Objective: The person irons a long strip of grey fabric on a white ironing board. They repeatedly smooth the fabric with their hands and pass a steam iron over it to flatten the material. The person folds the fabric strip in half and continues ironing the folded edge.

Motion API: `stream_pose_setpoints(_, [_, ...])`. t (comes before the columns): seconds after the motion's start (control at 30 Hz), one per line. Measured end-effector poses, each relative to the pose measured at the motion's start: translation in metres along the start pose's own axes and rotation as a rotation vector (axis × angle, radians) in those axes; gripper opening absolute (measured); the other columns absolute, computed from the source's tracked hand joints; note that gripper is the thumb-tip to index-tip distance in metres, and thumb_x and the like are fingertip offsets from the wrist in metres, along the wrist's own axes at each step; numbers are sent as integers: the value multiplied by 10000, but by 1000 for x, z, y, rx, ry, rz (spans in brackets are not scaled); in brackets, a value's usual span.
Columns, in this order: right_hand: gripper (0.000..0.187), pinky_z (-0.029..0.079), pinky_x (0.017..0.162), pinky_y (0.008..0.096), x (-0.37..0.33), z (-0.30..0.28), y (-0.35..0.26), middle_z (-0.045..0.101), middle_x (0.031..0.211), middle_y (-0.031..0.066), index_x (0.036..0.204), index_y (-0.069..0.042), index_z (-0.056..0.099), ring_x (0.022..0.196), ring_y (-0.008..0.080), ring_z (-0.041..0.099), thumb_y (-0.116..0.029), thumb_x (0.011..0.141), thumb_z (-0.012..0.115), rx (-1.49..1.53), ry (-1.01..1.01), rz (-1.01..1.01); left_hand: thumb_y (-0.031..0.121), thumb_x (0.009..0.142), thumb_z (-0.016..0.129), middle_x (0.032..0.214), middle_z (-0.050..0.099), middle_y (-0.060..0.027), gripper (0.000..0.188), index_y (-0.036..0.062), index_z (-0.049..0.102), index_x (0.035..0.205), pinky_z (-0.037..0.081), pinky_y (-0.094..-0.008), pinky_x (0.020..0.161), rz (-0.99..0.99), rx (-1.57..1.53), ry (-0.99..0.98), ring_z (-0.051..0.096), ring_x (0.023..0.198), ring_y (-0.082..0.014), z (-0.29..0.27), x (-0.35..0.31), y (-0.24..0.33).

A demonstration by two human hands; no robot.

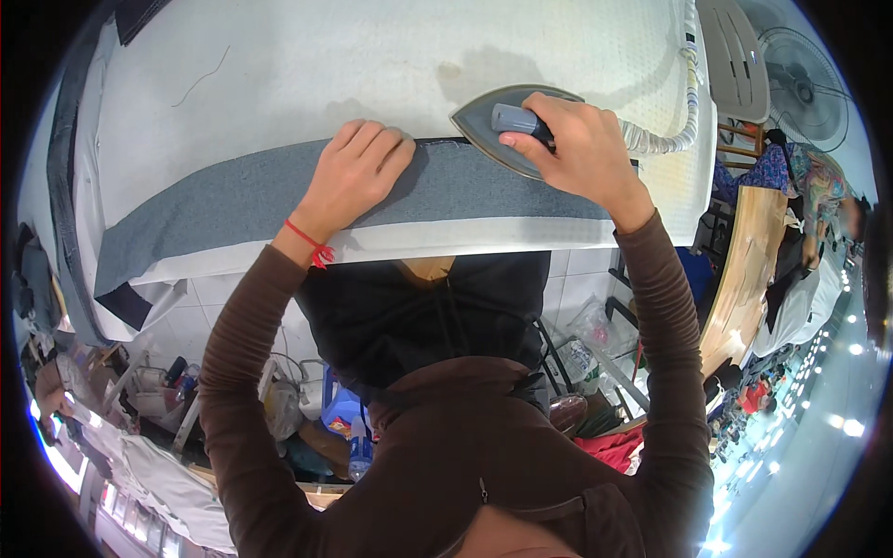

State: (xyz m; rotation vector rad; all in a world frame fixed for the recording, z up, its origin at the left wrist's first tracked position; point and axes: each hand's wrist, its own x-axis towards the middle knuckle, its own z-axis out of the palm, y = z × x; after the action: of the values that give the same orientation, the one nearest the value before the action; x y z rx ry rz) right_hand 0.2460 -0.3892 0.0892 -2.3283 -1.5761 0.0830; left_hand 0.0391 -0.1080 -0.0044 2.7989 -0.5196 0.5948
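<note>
A long strip of grey-blue denim-like fabric [233, 191] lies along the near side of the white padded ironing table [307, 70]. My left hand [358, 172] is closed, its curled fingers pressed on the strip's far edge; the fingertips are partly hidden. A dark sliver and some loose threads show at that edge, just right of these fingers. My right hand [581, 149] is wrapped round the handle of an iron [477, 119]. The iron's pointed tip faces left, and its plate overlaps the strip's far edge and the table cover.
A white wrapped hose [690, 102] runs from behind my right hand up the table's right side. Dark fabric [67, 186] hangs along the left edge. A loose thread [206, 76] lies at upper left. A fan [802, 88], a wooden bench [744, 279] and another person [819, 205] are at right.
</note>
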Motion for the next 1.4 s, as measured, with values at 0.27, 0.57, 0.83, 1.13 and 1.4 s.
stream_pose_setpoints(0.27, [527, 541, 542, 389, 0, 9, -7, 779, 813, 101, 1100, -43, 770, 614, 296, 731, -567, 1069, 815, -36, 35, -37, 80, 868, 801, 1134, 698, -92, 297, 23, 769, 1157, 630, -396, 1004, 164, 6, -14, 694, 1095, -263, -10, 2, -19])
stream_pose_setpoints(0.57, [511, 540, 536, 391, 9, 10, -24, 762, 790, 96, 1068, -54, 755, 605, 290, 725, -562, 1069, 817, -58, 23, -19, 64, 903, 774, 1235, 707, -108, 364, 3, 762, 1262, 620, -423, 1005, 51, -74, -59, 693, 1143, -294, -11, -9, -23])
stream_pose_setpoints(0.83, [436, 521, 546, 399, 14, 9, -35, 718, 721, 113, 1081, -61, 748, 568, 309, 692, -482, 1061, 861, 5, 0, 9, 82, 946, 746, 1239, 694, -90, 344, 30, 746, 1286, 589, -424, 1060, -36, -81, -105, 681, 1186, -291, -20, -19, -32])
stream_pose_setpoints(1.13, [514, 534, 527, 369, 19, 16, -39, 738, 748, 82, 1036, -65, 746, 570, 272, 703, -571, 1065, 825, -32, 14, -27, 82, 920, 777, 1229, 695, -101, 333, 17, 740, 1244, 633, -407, 1034, 80, -30, -145, 698, 1195, -292, -25, -30, -46])
stream_pose_setpoints(1.4, [528, 537, 528, 365, 26, 15, -48, 742, 755, 83, 1032, -63, 747, 572, 267, 704, -586, 1076, 806, -58, -3, -39, 88, 922, 774, 1216, 689, -104, 304, 14, 738, 1214, 637, -418, 1018, 72, -71, -57, 702, 1160, -304, -28, -30, -51])
